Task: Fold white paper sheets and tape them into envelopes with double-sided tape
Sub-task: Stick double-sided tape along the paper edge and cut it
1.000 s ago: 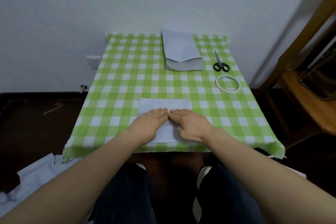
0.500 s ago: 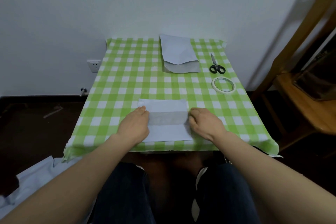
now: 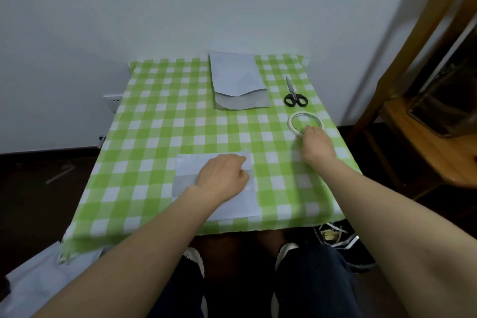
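Green and white checked cloth (image 3: 160,121) covers the small table, which stands against a white wall. On the wall at the left is a socket (image 3: 112,102), and on the floor at the lower left lies some white paper (image 3: 31,286).

Near the front edge of the table lies the folded white sheet (image 3: 185,170). The left hand (image 3: 222,178) rests on its right part with the fingers curled in, and I see nothing held inside them.

At the far edge lies a stack of folded white envelopes (image 3: 237,80), and to the right of it black-handled scissors (image 3: 294,95). Nearer than the scissors lies the tape roll (image 3: 291,125), flat on the cloth. The right hand (image 3: 316,147) reaches to its near rim and touches it. The back of the hand hides the fingertips, so I cannot tell if they grip the roll. At the far right stands a wooden chair (image 3: 413,137).

Half a second ago both hands were at the two sides of the sheet. Now the left hand has moved onto the sheet, and the right hand has left it for the tape.
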{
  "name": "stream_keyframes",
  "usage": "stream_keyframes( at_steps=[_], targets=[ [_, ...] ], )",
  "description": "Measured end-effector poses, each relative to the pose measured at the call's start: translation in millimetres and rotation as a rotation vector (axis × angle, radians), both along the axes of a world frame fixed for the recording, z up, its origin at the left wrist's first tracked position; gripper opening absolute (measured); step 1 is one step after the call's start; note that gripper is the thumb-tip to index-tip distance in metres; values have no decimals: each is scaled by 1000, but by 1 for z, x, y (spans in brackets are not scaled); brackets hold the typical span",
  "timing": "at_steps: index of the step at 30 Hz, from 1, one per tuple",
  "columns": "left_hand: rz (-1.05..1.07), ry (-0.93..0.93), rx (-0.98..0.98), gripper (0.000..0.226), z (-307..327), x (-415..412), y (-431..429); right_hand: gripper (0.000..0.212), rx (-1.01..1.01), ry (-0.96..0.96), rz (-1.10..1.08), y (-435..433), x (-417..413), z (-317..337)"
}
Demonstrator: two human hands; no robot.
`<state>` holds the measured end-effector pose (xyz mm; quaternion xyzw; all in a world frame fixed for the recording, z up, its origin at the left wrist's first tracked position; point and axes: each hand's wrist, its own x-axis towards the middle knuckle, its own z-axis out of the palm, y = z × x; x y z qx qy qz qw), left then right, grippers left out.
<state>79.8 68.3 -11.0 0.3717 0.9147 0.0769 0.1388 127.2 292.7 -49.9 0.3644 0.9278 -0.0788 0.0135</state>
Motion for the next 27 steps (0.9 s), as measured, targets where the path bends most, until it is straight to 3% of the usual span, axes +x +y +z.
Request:
stream_keyframes(
  at_steps=[4,7,9,12,14,16,20,27],
  targets=[
    [16,-63,25,39,-4,4,4,30,152,-71,62,6,3,-2],
    [112,-187,155,46,-5,4,4,26,184,42,109,-5,8,7],
    [253,-314,343,44,-4,3,6,22,46,240,114,-21,14,17],
    [485,-609,688,37,6,5,8,19,-462,584,150,-56,26,34],
    [621,-841,909,31,17,9,6,16,-780,704,159,-78,35,45],
    [688,-1000,1069,23,25,11,0,13,-971,750,178,-95,41,50],
    [669,-1041,1159,14,31,14,-18,13,-1077,736,211,-120,46,52],
    [697,-1046,1163,11,35,18,-39,18,-985,675,313,-144,51,56]
  ],
)
